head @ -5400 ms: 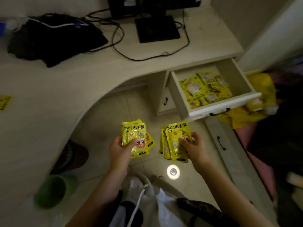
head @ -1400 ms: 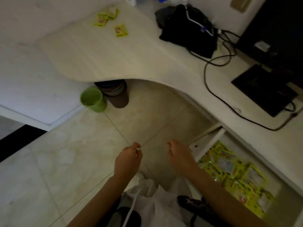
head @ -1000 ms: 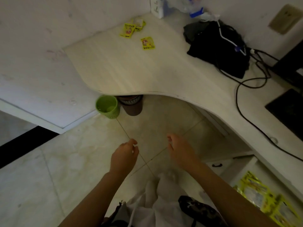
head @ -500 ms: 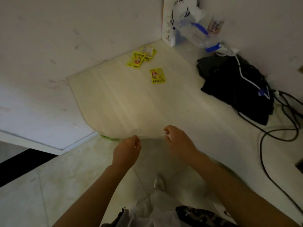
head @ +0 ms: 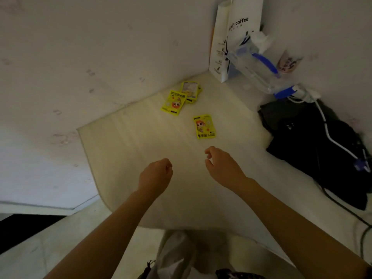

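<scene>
Both hands now hover nearer the packet.

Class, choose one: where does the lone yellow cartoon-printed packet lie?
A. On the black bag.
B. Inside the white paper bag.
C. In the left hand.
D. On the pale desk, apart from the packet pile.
D: the lone yellow cartoon-printed packet lies flat on the pale wooden desk, clear of the pile of yellow packets near the wall.
</scene>
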`<state>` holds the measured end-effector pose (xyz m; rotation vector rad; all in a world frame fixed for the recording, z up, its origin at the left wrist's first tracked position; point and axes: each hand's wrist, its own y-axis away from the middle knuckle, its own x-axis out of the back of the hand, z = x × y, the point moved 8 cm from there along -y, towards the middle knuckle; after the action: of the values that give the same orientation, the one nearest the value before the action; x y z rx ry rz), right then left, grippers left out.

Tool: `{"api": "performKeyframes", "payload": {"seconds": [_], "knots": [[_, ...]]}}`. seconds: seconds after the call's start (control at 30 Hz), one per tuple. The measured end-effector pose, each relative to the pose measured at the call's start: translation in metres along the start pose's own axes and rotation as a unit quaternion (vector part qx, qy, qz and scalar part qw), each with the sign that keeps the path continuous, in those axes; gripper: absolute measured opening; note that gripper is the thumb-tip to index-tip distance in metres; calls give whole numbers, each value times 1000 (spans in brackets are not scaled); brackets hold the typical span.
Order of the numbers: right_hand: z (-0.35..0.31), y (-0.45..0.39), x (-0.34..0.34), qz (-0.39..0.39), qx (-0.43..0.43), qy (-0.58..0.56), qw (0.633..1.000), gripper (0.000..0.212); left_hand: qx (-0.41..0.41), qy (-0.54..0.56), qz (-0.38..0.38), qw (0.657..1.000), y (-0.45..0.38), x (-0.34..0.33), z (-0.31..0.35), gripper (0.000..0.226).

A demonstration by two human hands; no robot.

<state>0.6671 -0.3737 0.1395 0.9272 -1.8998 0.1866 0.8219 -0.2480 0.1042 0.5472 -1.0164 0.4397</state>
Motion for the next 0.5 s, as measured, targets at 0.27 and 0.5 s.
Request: {"api": "performKeyframes", "payload": {"seconds": [0.27,0.5], "knots": [[10,-89,9,7,-89,-24,996,31,1,12,-31,999,-116,28,-21,18],[30,-150,10,-11,-151,-34,988,34,25,38,-33,998,-198,32,-24,19]]}}
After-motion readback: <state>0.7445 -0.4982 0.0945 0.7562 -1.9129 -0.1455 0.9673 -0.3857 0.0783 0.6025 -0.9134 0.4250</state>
